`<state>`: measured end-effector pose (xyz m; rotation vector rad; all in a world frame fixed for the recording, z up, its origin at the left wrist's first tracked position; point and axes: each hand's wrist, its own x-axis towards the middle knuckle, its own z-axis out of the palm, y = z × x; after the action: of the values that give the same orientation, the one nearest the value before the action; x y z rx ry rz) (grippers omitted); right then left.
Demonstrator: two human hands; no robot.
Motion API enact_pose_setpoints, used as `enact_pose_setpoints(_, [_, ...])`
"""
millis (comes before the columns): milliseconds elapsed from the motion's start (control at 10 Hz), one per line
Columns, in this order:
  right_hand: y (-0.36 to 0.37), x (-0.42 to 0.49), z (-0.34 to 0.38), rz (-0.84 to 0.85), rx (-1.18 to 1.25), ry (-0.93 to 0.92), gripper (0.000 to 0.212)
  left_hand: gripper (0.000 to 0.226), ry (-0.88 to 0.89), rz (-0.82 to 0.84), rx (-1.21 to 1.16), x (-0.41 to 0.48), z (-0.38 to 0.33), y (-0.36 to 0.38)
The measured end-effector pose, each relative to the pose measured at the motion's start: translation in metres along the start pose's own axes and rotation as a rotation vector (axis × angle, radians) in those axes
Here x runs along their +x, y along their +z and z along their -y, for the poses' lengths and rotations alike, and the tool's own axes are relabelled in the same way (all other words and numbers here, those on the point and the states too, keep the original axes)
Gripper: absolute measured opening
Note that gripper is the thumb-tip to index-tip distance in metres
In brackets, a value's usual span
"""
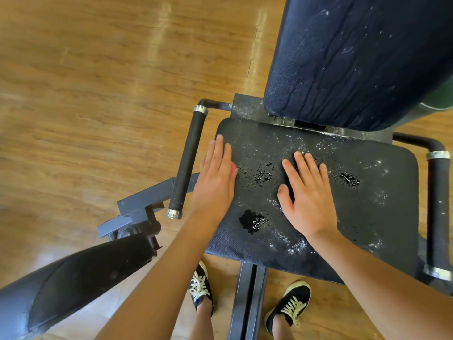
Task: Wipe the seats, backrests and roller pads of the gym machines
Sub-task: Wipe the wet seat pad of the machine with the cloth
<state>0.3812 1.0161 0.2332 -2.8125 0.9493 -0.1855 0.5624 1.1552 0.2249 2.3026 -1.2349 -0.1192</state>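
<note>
At the lower left sat a worn black vinyl pad (81,278). Just right of the black foam-wrapped left handle (187,163), the left hand (215,182) lay flat on the left edge of the black textured vinyl seat (367,217), its fingers straight and together and gripping nothing, with a sliver of something pink (234,168) showing under them. The seat was speckled with white dust and beaded wet patches (263,174); the right hand (308,195) rested palm-down near its middle, fingers straight, slightly spread and holding nothing, while the dusty dark-blue padded backrest (355,57) rose behind and the right foam handle (438,212) stood at the far edge.
</note>
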Motion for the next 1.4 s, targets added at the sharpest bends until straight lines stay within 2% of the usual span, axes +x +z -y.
enact_pose_setpoints(100, [0.000, 0.000, 0.000, 0.003, -0.013, -0.001, 0.054, 0.051, 0.010, -0.001, 0.000, 0.049, -0.003, 0.001])
enact_pose_setpoints(200, [0.001, 0.001, -0.001, -0.009, -0.007, -0.001, 0.054, 0.053, 0.010, 0.070, 0.006, 0.085, -0.005, 0.005])
enact_pose_setpoints(400, [0.004, 0.000, -0.001, -0.010, 0.000, -0.002, 0.054, 0.054, -0.021, 0.139, 0.075, 0.109, -0.011, 0.016])
enact_pose_setpoints(600, [0.002, 0.000, -0.001, -0.001, -0.001, -0.002, 0.055, 0.050, -0.082, 0.098, 0.109, 0.095, -0.020, 0.021])
enact_pose_setpoints(800, [0.001, 0.000, 0.000, -0.004, 0.024, 0.008, 0.054, 0.047, -0.030, 0.032, 0.122, 0.051, -0.017, 0.024])
enact_pose_setpoints(900, [0.002, 0.000, 0.000, -0.001, 0.021, 0.006, 0.054, 0.048, 0.000, 0.054, 0.153, 0.047, -0.017, 0.025])
enact_pose_setpoints(1200, [0.004, 0.000, -0.002, -0.021, 0.009, -0.005, 0.053, 0.048, -0.010, 0.126, 0.119, 0.114, -0.015, 0.026])
enact_pose_setpoints(1400, [0.003, 0.000, -0.001, -0.017, 0.015, -0.005, 0.054, 0.051, 0.053, 0.047, 0.139, 0.053, -0.009, 0.017])
